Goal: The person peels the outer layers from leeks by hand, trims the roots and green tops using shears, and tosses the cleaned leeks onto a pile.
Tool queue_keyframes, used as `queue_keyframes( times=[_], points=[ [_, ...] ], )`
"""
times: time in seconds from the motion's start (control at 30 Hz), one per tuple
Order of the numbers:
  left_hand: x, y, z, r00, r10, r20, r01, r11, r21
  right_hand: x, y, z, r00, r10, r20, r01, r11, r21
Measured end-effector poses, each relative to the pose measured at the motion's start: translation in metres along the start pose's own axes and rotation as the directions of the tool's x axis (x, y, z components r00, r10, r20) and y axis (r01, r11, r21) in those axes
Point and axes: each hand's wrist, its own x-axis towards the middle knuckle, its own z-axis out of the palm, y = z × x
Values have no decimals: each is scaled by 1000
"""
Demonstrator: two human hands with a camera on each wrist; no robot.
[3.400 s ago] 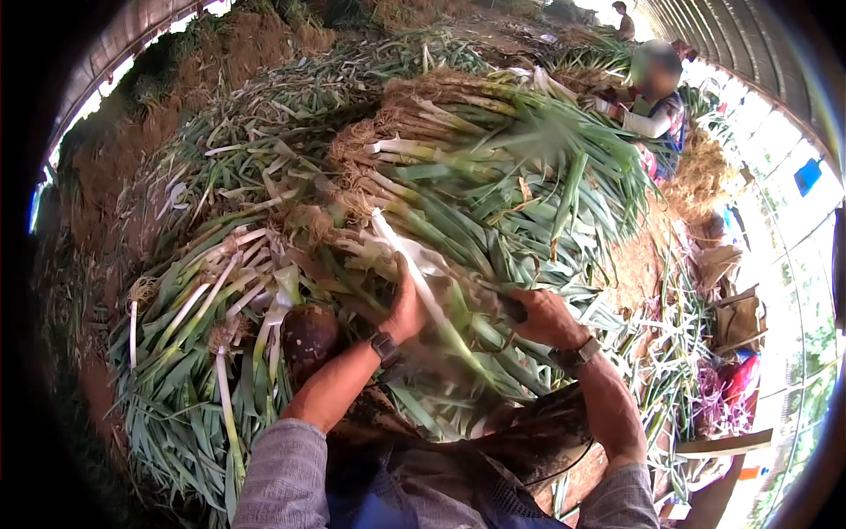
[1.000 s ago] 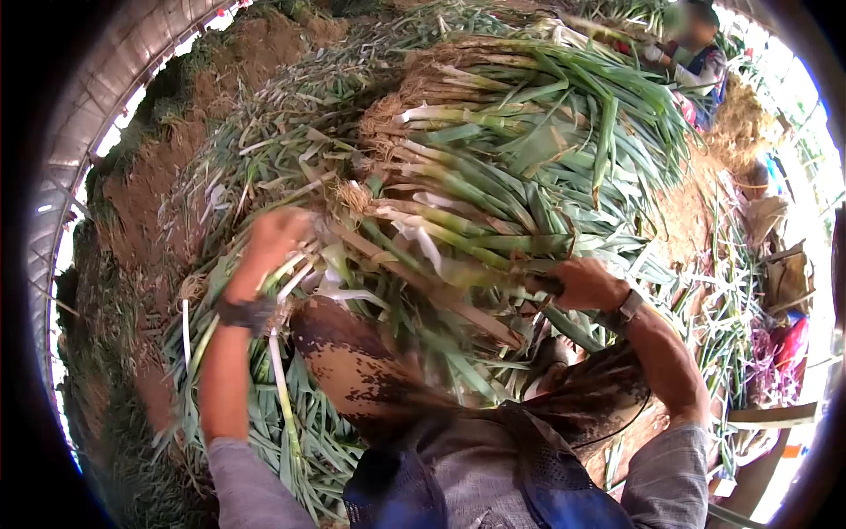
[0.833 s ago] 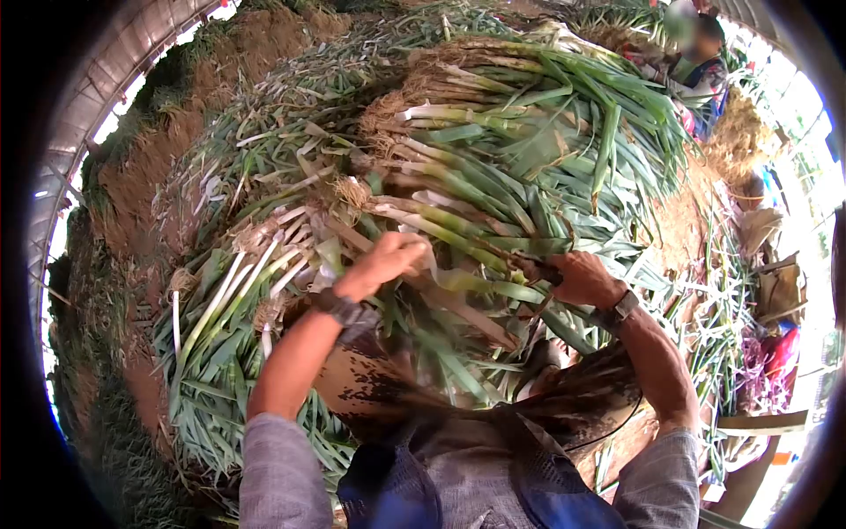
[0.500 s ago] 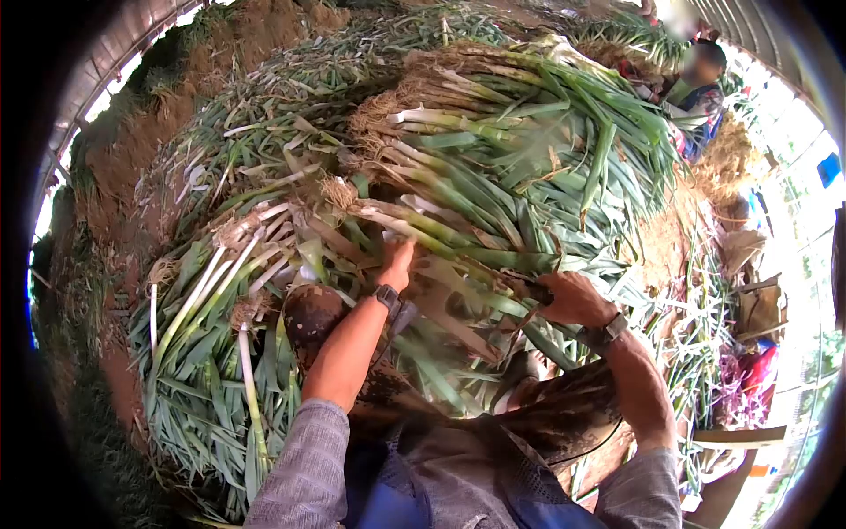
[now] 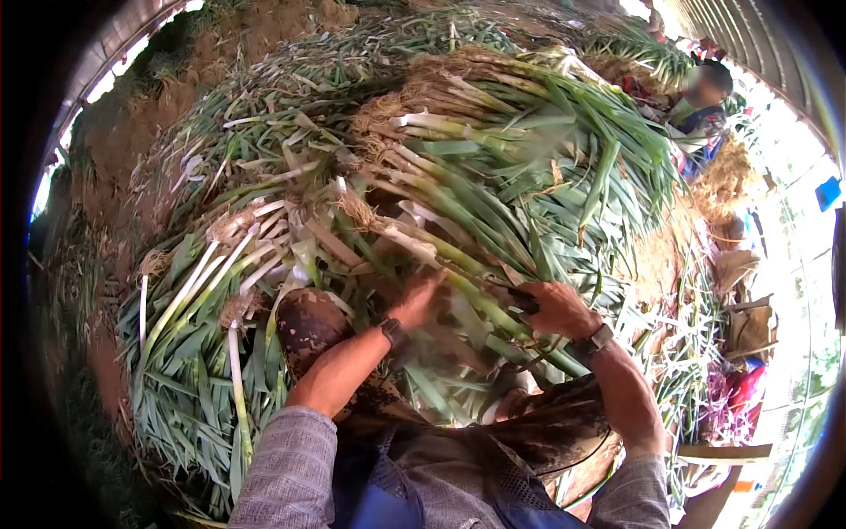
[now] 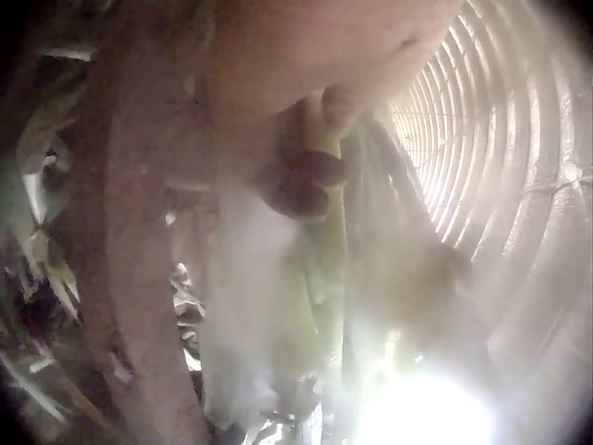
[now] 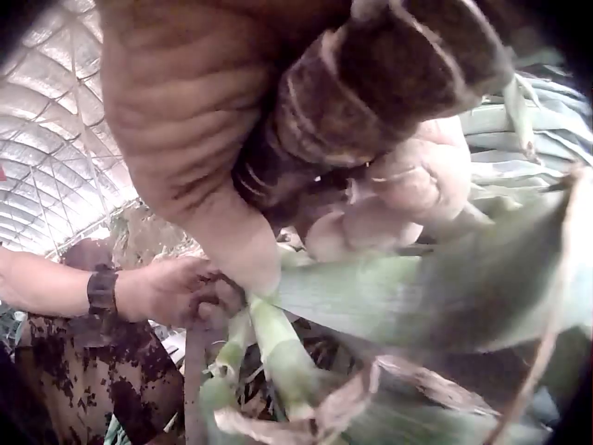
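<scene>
Near the middle of the head view, my left hand [image 5: 419,301] has its fingers curled round a leek [image 5: 470,301]. Blurred green and white stalk fills the space by those fingers in the left wrist view. To its right, my right hand [image 5: 561,310] grips a dark, ringed handle [image 7: 371,83]; whatever is attached to it is hidden. The thumb of that hand presses on the leek's green upper stalk [image 7: 283,357], with broad leaves spreading beyond. The leek slants across the body, its root end towards the upper left.
A large heap of rooted leeks [image 5: 511,167] lies ahead. On the left is a pile with peeled white stalks [image 5: 198,291]. Camouflage-clad knees [image 5: 313,331] flank the work. Another person [image 5: 701,110] sits at the upper right, near cardboard [image 5: 751,331]. Loose trimmings [image 5: 264,132] cover the ground.
A white leek held 3.4 s ago is out of my hands. My left hand swung out over the left pile, then came back to the middle, onto another leek. My right hand kept its handle.
</scene>
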Motion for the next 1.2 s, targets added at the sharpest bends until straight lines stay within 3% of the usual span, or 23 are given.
queue_keyframes(
  times=[0.07,0.13,0.2,0.23,0.3,0.33,0.37,0.4,0.43,0.5,0.53,0.57,0.6,0.67,0.73,0.77,0.8,0.83,0.9,0.93,1.0,1.13,1.2],
  points=[
    [-17,16,15,985,-172,-27,162,961,-227,12,2,8,998,-60,1,60,996,-59],
    [-19,25,18,992,-124,-21,117,973,-198,23,-2,10,998,-63,14,64,995,-82],
    [-13,24,16,953,-293,-74,265,928,-264,35,-9,13,992,-123,-35,119,989,-91],
    [-1,-3,2,954,-289,-80,259,928,-269,41,-15,13,994,-106,-32,103,991,-87],
    [26,-74,-33,995,102,13,-101,992,-75,53,-28,19,991,-129,-36,125,988,-92],
    [25,-74,-34,994,105,10,-104,992,-75,59,-33,22,988,-145,-42,141,985,-97],
    [25,-75,-35,959,275,65,-282,934,218,65,-36,23,982,-180,-53,175,981,-89],
    [23,-70,-32,897,410,166,-437,762,478,70,-41,23,982,-182,-51,177,980,-90],
    [20,-66,-31,897,411,163,-436,763,477,75,-45,23,989,-142,-27,138,983,-118],
    [11,-49,-27,922,328,207,-385,835,392,80,-51,22,994,-109,-4,107,983,-149],
    [4,-31,-17,922,332,200,-386,835,393,81,-53,22,985,-174,13,174,975,-137],
    [-4,-10,-3,989,122,78,-124,992,23,83,-55,21,971,-239,31,241,963,-123],
    [-8,-3,3,991,-126,53,136,917,-375,85,-57,20,969,-245,36,248,961,-124],
    [-13,2,5,990,-133,37,137,921,-364,86,-57,16,998,-71,1,70,993,-94],
    [-6,-12,-1,990,-137,26,137,927,-350,79,-48,14,995,-101,8,102,988,-113],
    [7,-40,-13,982,180,49,-178,983,-49,74,-43,14,986,-163,36,166,980,-111],
    [14,-56,-19,876,454,163,-481,845,234,71,-40,14,973,-224,64,229,968,-106],
    [3,-38,-10,877,452,163,-480,846,233,68,-45,9,973,-222,66,228,968,-106],
    [-20,-2,11,970,243,-7,-242,969,52,59,-50,-2,998,-62,8,62,988,-138],
    [-20,4,15,970,244,-1,-243,969,50,56,-47,-2,998,-57,4,57,988,-140],
    [-20,13,18,986,-160,-42,135,926,-351,49,-39,1,994,-102,36,105,990,-91],
    [-12,-10,7,1000,-15,12,17,986,-163,39,-35,6,994,-104,43,109,988,-110],
    [-9,-8,11,995,-93,-25,77,925,-371,37,-35,8,985,-171,31,173,983,-56]
  ],
)
